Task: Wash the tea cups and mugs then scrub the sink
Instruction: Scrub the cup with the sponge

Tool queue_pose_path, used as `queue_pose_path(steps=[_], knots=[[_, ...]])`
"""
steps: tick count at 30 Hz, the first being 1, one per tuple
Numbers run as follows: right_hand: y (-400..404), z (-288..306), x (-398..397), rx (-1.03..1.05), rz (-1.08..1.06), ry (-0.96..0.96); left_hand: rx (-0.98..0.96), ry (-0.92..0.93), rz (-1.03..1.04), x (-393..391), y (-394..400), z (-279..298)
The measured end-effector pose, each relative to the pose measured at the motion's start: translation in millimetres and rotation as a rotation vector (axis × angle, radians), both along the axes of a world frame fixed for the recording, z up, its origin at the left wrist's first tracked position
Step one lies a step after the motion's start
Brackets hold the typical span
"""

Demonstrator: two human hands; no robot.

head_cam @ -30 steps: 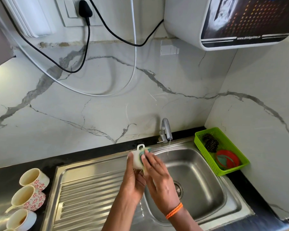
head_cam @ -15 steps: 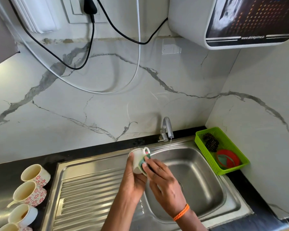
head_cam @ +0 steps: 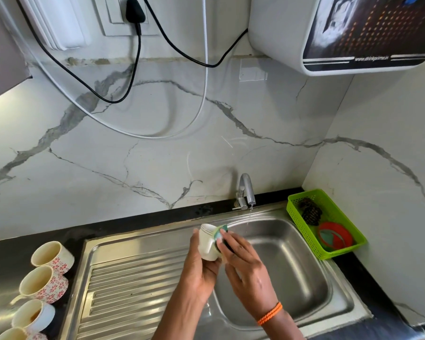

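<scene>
Over the sink's (head_cam: 339, 300) left rim the left hand (head_cam: 201, 263) grips a small white cup (head_cam: 207, 242) around its body while the right hand (head_cam: 243, 261) pinches a green scrub pad (head_cam: 219, 233) against it; the cup looks light, brittle and probably slippery when wet, so holding the body seems safest.

Held cup: small white ceramic tea cup (head_cam: 207, 244), tipped on its side above the left rim of the sink basin.
Sponge: green-and-yellow scrub sponge (head_cam: 220, 233), pressed against the cup's right side.
Sink: stainless-steel sink (head_cam: 292, 261) with ribbed drainboard to its left; basin wet.
Waiting cups: four cream cups with red flower print (head_cam: 43, 284), in a row on the dark counter left of the drainboard, tea-stained inside.
</scene>
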State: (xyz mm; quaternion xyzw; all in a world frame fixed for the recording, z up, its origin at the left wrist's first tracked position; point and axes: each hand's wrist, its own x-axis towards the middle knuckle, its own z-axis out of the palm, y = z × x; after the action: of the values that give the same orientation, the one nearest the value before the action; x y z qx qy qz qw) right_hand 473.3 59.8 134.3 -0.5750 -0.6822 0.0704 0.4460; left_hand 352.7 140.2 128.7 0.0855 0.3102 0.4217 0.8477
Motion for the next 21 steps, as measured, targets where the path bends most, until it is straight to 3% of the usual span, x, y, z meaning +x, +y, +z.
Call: queue_pose_path(steps=[7,12,15,18,21], knots=[[24,27,-9,-0.024,-0.081,0.164,0.074,0.015,-0.043,5,-8,-4],[-6,15,-8,0.045,0.096,-0.076,0.029,0.058,-0.044,-6,6,-2],[-11,-5,17,0.023,0.020,-0.146,0.042,0.097,0.012,-11,14,5],[6,-5,30,-0.014,-0.186,0.030,0.064,0.158,0.049,-7,13,2],[26,18,14,-0.004,-0.187,0.170,0.101,0.182,-0.019,2,1,5]])
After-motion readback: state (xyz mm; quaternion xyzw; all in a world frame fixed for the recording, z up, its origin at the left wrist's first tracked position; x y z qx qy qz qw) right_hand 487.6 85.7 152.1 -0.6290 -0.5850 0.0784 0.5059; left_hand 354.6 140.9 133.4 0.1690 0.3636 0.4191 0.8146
